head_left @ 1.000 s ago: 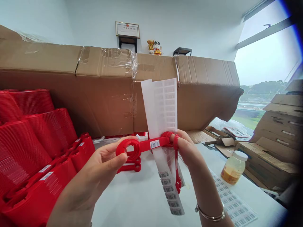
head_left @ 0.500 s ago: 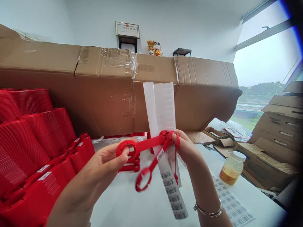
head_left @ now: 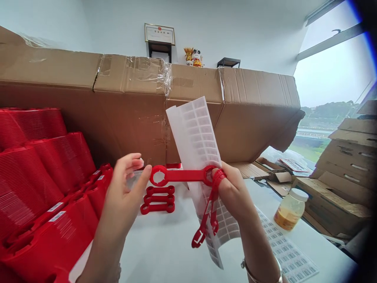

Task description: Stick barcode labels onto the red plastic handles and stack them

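Red plastic ring-ended strap [head_left: 179, 175] lies level at frame centre, gripped at one end by our closed right hand [head_left: 232, 192], with a label backing sheet [head_left: 196, 137] and a hanging second strap [head_left: 207, 224]. Our left hand [head_left: 125, 200] is open, empty, its thumb just beside the strap's ring.

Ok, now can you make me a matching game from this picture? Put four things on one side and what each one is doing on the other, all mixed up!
Things:
1. Right hand
2. Bottle with the white cap
3. Sheet of barcode labels
4. Three small red plastic pieces

What they are doing:
A. Standing on the table
B. Lying in a row below the handle
C. Gripping a red plastic handle
D. Lying flat near the right arm

Right pairs: 1-C, 2-A, 3-D, 4-B
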The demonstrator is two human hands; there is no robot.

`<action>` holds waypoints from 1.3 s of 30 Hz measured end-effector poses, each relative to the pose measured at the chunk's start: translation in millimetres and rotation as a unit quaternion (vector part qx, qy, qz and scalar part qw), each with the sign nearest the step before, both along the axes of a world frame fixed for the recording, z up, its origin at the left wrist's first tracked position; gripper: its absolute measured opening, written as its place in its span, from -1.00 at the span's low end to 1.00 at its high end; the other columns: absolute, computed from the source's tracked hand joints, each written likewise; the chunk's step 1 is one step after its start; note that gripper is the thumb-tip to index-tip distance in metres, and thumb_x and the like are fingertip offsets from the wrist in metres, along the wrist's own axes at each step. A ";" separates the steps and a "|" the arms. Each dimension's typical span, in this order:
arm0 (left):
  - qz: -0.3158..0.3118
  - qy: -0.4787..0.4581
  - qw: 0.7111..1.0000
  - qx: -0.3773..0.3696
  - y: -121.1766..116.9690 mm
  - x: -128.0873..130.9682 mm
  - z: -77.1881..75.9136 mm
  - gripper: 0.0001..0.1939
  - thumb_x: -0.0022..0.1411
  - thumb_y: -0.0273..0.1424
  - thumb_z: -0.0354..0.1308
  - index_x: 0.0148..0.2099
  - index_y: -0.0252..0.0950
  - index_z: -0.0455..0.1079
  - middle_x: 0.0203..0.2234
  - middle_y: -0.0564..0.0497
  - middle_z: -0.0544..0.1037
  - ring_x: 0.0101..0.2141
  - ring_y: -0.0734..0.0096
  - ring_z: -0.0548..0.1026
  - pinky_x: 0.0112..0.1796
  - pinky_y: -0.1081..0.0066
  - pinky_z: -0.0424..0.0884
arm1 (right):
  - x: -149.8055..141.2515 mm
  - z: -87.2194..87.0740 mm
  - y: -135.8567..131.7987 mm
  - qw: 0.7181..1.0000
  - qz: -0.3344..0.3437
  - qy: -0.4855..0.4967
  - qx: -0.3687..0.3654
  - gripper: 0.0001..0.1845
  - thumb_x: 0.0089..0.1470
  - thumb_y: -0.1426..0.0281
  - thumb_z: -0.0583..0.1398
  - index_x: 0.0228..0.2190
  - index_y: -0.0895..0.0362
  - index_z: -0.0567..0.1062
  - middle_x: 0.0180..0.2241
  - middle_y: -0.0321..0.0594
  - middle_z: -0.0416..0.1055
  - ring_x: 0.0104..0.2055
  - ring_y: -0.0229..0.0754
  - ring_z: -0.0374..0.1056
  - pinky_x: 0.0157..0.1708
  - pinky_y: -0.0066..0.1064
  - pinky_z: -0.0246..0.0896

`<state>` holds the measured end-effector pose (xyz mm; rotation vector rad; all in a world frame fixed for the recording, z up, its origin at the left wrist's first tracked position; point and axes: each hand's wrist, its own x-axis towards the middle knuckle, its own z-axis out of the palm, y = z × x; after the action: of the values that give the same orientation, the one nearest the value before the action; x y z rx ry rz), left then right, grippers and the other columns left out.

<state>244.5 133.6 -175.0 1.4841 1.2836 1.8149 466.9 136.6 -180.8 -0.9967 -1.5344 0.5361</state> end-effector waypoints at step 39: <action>-0.108 -0.011 0.993 -0.050 -36.6 11.2 2.7 -0.52 0.09 -0.24 0.46 -0.05 -0.08 0.28 -0.50 0.14 0.56 -0.43 0.29 0.65 -0.43 0.46 0.55 | -20.4 -3.3 -22.5 0.993 -0.016 -0.115 0.033 -0.75 0.26 0.50 -0.01 -0.47 0.06 0.24 -0.54 -0.42 0.32 -0.53 -0.29 0.11 -0.55 -0.44 0.00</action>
<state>255.8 97.0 -172.3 1.4814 1.1375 1.6012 446.5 114.1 -184.1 -1.0581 -1.7258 0.3538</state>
